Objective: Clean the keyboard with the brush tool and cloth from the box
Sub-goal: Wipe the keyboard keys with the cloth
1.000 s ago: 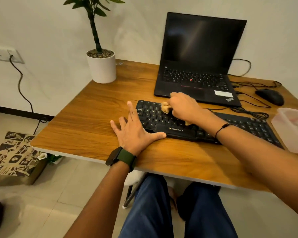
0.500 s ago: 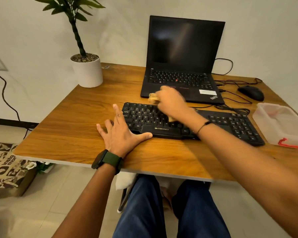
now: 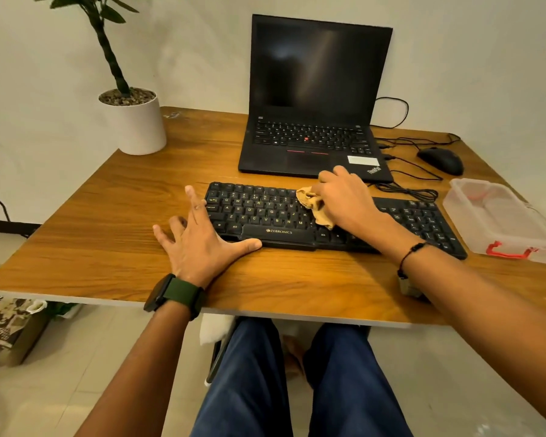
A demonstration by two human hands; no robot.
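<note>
Wood table (image 3: pixel 108 234) carries everything. Laptop (image 3: pixel 316 99) open at the back, screen dark. Keyboard (image 3: pixel 265 216) lies in front of it, near the table's front edge, cable running off to the right. Clear box (image 3: pixel 498 222) at the right end of the keyboard, lid off or not I cannot tell; no brush visible in it or anywhere else. Left hand (image 3: pixel 199 244) flat and spread on the table, thumb along the keyboard's front edge, forefinger at its left end, bracing it. Right hand (image 3: pixel 344 200) curled around a tan cloth (image 3: pixel 316 206), pressing it onto the keys around the middle of the board. Judgement: wiping stage under way; left letter block possibly covered, number pad at right looks untouched. Whether brushing is done cannot be told.
</note>
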